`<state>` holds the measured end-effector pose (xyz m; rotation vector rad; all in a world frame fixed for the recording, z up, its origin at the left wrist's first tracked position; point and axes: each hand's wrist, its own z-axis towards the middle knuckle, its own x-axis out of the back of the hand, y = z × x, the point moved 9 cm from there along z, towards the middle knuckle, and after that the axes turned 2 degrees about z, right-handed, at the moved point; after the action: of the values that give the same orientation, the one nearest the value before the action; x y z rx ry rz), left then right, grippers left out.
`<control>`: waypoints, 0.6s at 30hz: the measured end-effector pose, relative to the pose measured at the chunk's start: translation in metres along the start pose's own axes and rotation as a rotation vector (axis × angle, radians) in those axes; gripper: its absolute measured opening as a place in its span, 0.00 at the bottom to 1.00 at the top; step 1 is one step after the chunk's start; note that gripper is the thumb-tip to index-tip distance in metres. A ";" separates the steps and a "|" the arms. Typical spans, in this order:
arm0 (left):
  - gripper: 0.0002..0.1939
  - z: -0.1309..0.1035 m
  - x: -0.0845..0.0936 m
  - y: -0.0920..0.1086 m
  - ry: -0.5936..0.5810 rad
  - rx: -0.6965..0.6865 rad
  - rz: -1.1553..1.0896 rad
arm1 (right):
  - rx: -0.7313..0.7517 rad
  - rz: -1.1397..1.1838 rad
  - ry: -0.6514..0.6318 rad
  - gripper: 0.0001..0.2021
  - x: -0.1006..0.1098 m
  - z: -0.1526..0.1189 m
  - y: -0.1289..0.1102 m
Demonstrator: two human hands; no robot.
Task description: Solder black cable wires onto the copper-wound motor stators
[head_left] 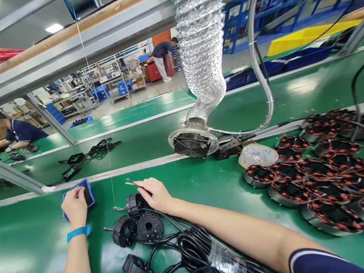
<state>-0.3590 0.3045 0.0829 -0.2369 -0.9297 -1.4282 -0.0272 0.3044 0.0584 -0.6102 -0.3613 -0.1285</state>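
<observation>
My left hand (75,206) is over a small blue bin (90,193) with dark contents, its fingertips pinched together; what they hold, if anything, is too small to make out. In my right hand (156,195) is a black cable end with yellow and blue wires (130,182) sticking out to the left. Just below that hand lie round black caps (149,226) with cables attached. A bundle of black cable (195,248) wrapped in clear film runs toward the bottom edge. My left wrist wears a blue band.
At the right, many copper-wound stator rings (331,217) cover the green bench (210,187). A fan with a silver duct (208,50) hangs at centre, beside a round translucent lid (258,155). Other people work at the far left and in the background.
</observation>
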 end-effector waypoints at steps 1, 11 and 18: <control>0.15 0.000 0.004 0.002 0.016 0.015 -0.019 | 0.033 -0.017 -0.061 0.16 -0.005 0.000 -0.004; 0.18 -0.023 0.001 0.087 -0.147 0.151 -0.732 | -0.184 0.118 -0.007 0.14 -0.001 0.002 0.016; 0.14 -0.049 -0.028 0.168 -0.484 0.162 -0.987 | -0.312 0.292 0.109 0.16 0.005 0.001 0.031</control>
<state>-0.1838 0.3243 0.0965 0.0244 -1.6877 -2.2254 -0.0158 0.3302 0.0439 -0.9535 -0.1435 0.0638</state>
